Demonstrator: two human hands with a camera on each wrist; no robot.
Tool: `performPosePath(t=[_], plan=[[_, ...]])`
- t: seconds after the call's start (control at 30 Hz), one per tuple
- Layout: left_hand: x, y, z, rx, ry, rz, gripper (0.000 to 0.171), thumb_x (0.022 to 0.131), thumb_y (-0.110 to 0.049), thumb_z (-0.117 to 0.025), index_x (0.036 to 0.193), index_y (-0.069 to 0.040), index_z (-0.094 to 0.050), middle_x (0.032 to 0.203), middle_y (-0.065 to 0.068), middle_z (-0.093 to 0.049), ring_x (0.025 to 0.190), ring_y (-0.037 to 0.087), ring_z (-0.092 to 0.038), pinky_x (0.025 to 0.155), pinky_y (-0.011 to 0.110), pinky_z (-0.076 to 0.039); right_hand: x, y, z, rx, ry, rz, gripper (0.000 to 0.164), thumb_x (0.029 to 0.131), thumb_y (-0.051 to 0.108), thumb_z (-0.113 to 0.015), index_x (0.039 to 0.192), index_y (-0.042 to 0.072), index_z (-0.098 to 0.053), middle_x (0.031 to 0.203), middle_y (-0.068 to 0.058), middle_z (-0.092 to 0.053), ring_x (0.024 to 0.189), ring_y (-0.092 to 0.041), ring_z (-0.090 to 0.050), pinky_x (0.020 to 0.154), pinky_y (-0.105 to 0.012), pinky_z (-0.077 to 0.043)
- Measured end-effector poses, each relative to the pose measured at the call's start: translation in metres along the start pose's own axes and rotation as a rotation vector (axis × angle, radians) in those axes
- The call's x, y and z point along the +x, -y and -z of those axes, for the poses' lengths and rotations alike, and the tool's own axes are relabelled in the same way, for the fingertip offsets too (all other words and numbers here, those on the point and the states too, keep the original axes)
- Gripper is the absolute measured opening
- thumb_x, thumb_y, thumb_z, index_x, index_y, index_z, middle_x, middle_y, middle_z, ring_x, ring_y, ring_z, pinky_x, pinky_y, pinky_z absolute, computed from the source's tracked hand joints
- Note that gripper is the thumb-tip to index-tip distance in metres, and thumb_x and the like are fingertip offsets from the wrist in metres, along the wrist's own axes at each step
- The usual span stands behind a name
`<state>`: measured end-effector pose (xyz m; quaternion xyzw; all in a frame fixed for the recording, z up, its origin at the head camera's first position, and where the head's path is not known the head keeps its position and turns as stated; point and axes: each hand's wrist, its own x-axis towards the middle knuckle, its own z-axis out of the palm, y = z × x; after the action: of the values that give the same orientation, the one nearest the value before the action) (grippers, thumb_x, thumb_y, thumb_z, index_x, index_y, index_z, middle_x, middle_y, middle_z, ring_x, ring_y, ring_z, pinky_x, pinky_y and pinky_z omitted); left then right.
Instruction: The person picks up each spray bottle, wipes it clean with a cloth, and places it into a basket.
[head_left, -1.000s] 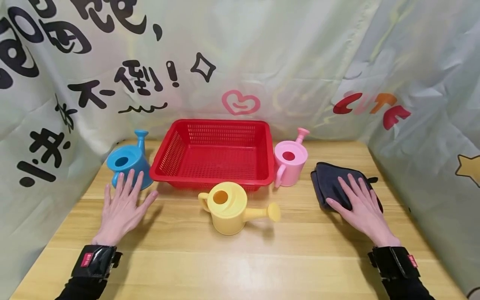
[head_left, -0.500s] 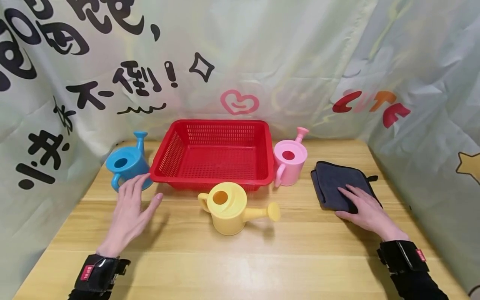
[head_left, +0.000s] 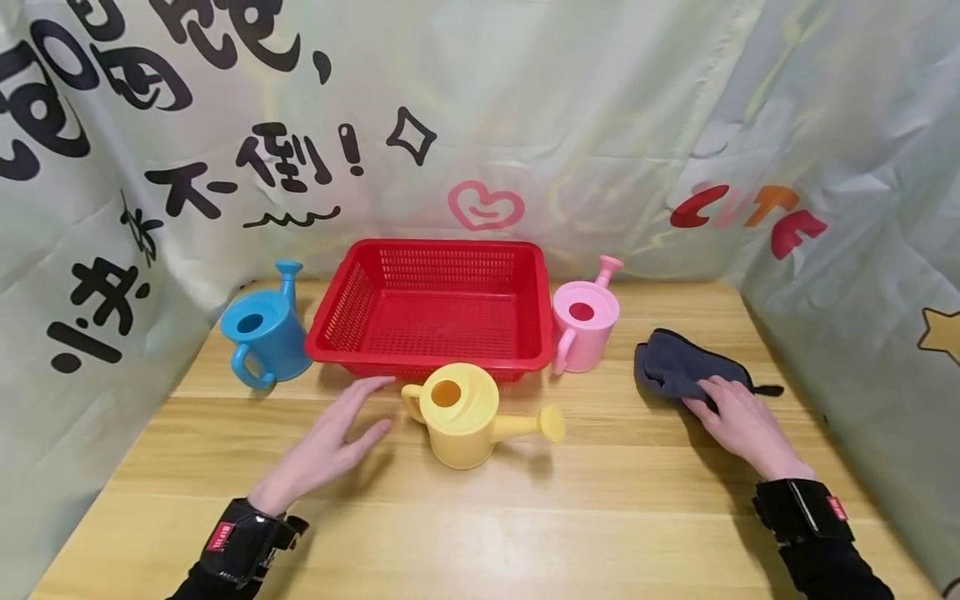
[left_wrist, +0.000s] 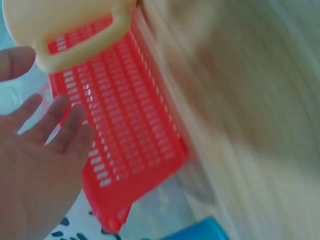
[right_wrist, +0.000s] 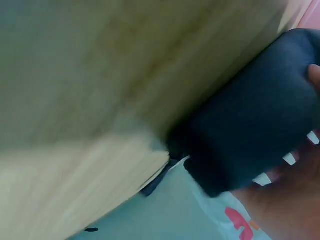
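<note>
My left hand [head_left: 330, 446] is stretched towards the handle of a yellow watering can [head_left: 459, 425], fingers apart and nothing held. In the left wrist view the can's handle [left_wrist: 85, 50] shows just beyond the thumb and fingertips. On the right, my right hand [head_left: 742, 425] pinches the near edge of a folded dark grey cloth [head_left: 686, 364] between thumb and fingers, and the cloth bunches up. The right wrist view shows the cloth [right_wrist: 255, 110] gripped, its near side raised from the wooden table.
A red plastic basket [head_left: 442, 367] stands at the back middle. A blue watering can [head_left: 270, 333] is to its left, a pink watering can [head_left: 588, 333] to its right. Behind them hangs a printed fabric backdrop [head_left: 600, 100].
My left hand has moved right, away from the blue watering can to near the yellow one. My right hand went from lying flat on the cloth to pinching and lifting its edge.
</note>
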<state>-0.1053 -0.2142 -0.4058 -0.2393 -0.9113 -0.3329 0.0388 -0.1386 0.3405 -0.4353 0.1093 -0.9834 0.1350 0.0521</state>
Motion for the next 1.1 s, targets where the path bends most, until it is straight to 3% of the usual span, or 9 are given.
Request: performPosePath(t=[0.23, 0.37, 0.47, 0.53, 0.6, 0.77, 0.83, 0.93, 1.1], plan=[[0.004, -0.003, -0.010, -0.120, 0.096, 0.059, 0.056, 0.097, -0.024, -0.068, 0.148, -0.021, -0.044, 0.144, 0.001, -0.057, 0.133, 0.025, -0.055, 0.106, 0.054, -0.049, -0.002, 0.007, 0.000, 0.060, 0.080, -0.075, 0.051, 0.094, 0.042, -0.069, 0.111, -0.006, -0.061, 0.103, -0.028, -0.066, 0.096, -0.046, -0.063, 0.081, -0.057, -0.048], [0.006, -0.004, -0.012, -0.184, 0.145, 0.025, 0.037, 0.098, -0.027, -0.066, 0.134, -0.028, -0.058, 0.128, -0.011, -0.064, 0.121, 0.012, -0.060, 0.103, 0.043, -0.052, -0.002, 0.013, -0.001, 0.000, 0.112, -0.058, 0.058, 0.089, 0.035, -0.075, 0.125, -0.007, -0.056, 0.118, -0.033, -0.063, 0.107, -0.052, -0.061, 0.085, -0.063, -0.048], [0.007, -0.004, -0.015, -0.240, 0.196, -0.007, 0.016, 0.099, -0.028, -0.064, 0.115, -0.027, -0.067, 0.109, -0.013, -0.067, 0.106, 0.006, -0.061, 0.097, 0.032, -0.053, -0.003, 0.015, -0.001, -0.017, 0.110, -0.040, 0.050, 0.092, 0.025, -0.070, 0.127, -0.009, -0.057, 0.122, -0.035, -0.062, 0.110, -0.055, -0.059, 0.086, -0.066, -0.047], [0.007, -0.002, -0.018, -0.290, 0.236, -0.018, 0.013, 0.101, -0.027, -0.062, 0.111, -0.023, -0.069, 0.105, -0.009, -0.068, 0.102, 0.008, -0.060, 0.093, 0.030, -0.051, -0.002, 0.015, 0.000, 0.006, 0.107, -0.040, 0.041, 0.095, 0.022, -0.066, 0.122, -0.007, -0.062, 0.118, -0.034, -0.064, 0.109, -0.055, -0.060, 0.084, -0.065, -0.048], [0.005, -0.002, -0.022, -0.327, 0.279, 0.008, 0.021, 0.102, -0.027, -0.060, 0.119, -0.018, -0.069, 0.115, -0.003, -0.068, 0.109, 0.011, -0.058, 0.095, 0.031, -0.049, -0.002, 0.015, 0.002, 0.049, 0.101, -0.052, 0.028, 0.099, 0.025, -0.062, 0.104, -0.003, -0.067, 0.098, -0.026, -0.068, 0.094, -0.048, -0.065, 0.076, -0.056, -0.050], [-0.001, -0.007, -0.034, -0.434, 0.263, 0.043, 0.024, 0.104, -0.021, -0.056, 0.122, -0.013, -0.069, 0.135, 0.011, -0.049, 0.127, 0.021, -0.041, 0.103, 0.034, -0.041, -0.005, 0.020, 0.006, 0.195, -0.010, -0.158, 0.040, 0.104, 0.036, -0.054, 0.075, 0.008, -0.054, 0.069, -0.007, -0.053, 0.065, -0.016, -0.050, 0.061, -0.029, -0.034], [-0.003, -0.012, -0.038, -0.483, 0.210, 0.040, 0.024, 0.104, -0.017, -0.054, 0.122, -0.012, -0.070, 0.137, 0.011, -0.044, 0.130, 0.023, -0.038, 0.105, 0.033, -0.038, -0.007, 0.025, 0.008, 0.285, -0.108, -0.233, 0.040, 0.103, 0.037, -0.054, 0.079, 0.005, -0.057, 0.073, -0.010, -0.057, 0.065, -0.011, -0.047, 0.059, -0.026, -0.033], [-0.005, -0.023, -0.043, -0.566, 0.142, 0.077, 0.033, 0.105, -0.016, -0.050, 0.135, -0.009, -0.062, 0.152, 0.013, -0.038, 0.141, 0.023, -0.035, 0.113, 0.027, -0.033, -0.013, 0.037, 0.010, 0.497, -0.278, -0.387, 0.029, 0.101, 0.035, -0.057, 0.092, 0.008, -0.064, 0.079, 0.001, -0.065, 0.067, -0.001, -0.052, 0.061, -0.019, -0.039], [-0.005, -0.044, -0.046, -0.687, 0.075, 0.145, 0.042, 0.109, -0.018, -0.043, 0.146, -0.002, -0.048, 0.153, 0.022, -0.043, 0.131, 0.012, -0.049, 0.107, 0.017, -0.039, -0.022, 0.062, 0.017, 1.113, -0.590, -0.627, 0.012, 0.098, 0.026, -0.063, 0.090, 0.019, -0.070, 0.070, 0.016, -0.068, 0.060, 0.001, -0.063, 0.059, -0.014, -0.049]])
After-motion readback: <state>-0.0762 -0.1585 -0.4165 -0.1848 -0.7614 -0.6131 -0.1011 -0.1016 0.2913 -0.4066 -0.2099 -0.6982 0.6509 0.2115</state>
